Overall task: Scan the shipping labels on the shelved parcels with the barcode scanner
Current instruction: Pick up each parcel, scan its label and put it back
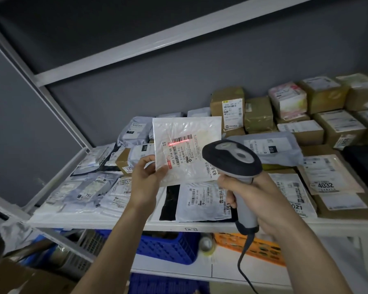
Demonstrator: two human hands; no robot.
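Observation:
My left hand (146,179) pinches the lower left corner of a flat white plastic parcel (187,132) and holds it upright above the shelf. Its shipping label (182,151) faces me, and a red scan line lies across the barcode near the label's top. My right hand (245,193) grips the handle of a grey and black corded barcode scanner (232,160), whose head points at the label from the right. Beneath both lie many other labelled parcels on the shelf (136,224).
Grey mailer bags (94,187) cover the shelf's left and middle. Stacked cardboard boxes (327,128) fill the right and back. Below the shelf sit a blue crate (168,247), an orange crate (253,249) and a tape roll (207,245). A white shelf beam (157,45) runs overhead.

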